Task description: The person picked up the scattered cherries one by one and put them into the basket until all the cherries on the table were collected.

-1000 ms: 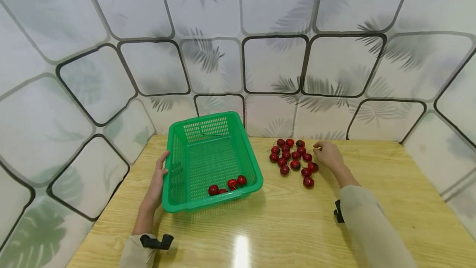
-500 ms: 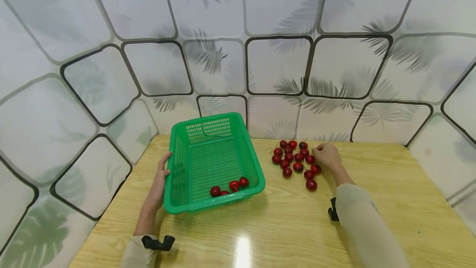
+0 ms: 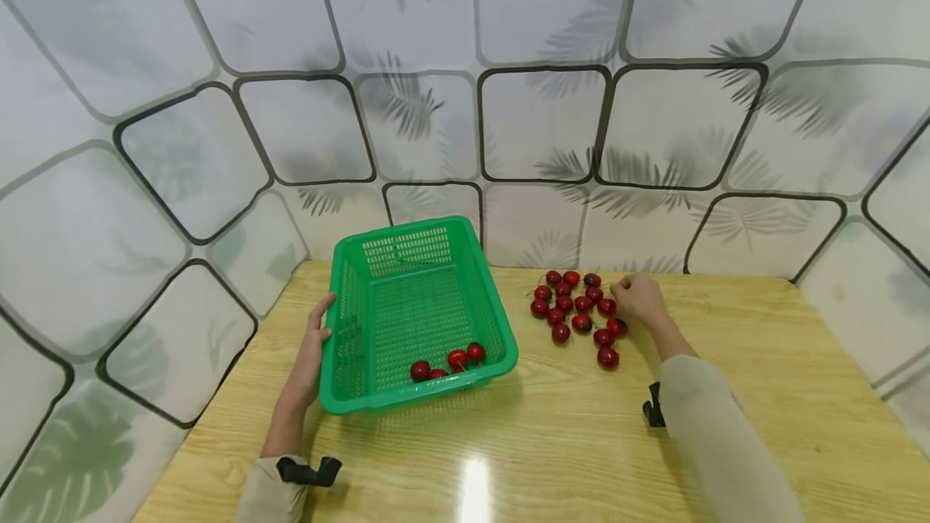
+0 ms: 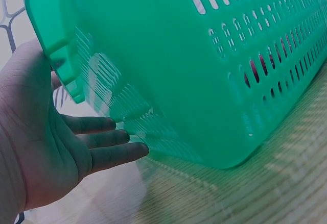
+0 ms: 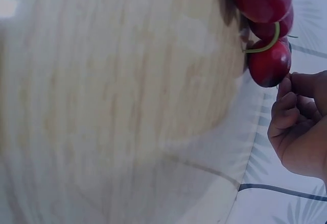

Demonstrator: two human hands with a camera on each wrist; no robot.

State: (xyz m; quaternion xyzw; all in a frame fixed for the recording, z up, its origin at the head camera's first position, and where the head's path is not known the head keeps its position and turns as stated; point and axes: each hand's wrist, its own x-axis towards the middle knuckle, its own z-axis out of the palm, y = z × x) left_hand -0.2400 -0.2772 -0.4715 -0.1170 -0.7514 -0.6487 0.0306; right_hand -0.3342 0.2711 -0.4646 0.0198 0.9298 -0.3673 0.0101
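Observation:
A green plastic basket with slotted walls sits on the left, several red cherries lying at its near edge. At its left rim my left hand holds on; the left wrist view shows three fingers stretched along the outer wall, the rest partly hidden by the rim. Right of the basket spreads a loose group of dark red cherries, some with stems. My right hand is at the group's right edge, thumb and forefinger pinching a thin stem close beside a cherry, its other fingers curled.
Everything stands on a light wooden table. A patterned wall covering rises directly behind the table's far edge. One cherry lies nearest the front of the loose group.
The view shifts slightly. Both hands, the basket and the cherries keep nearly the same places, with the right hand still at the group's right edge.

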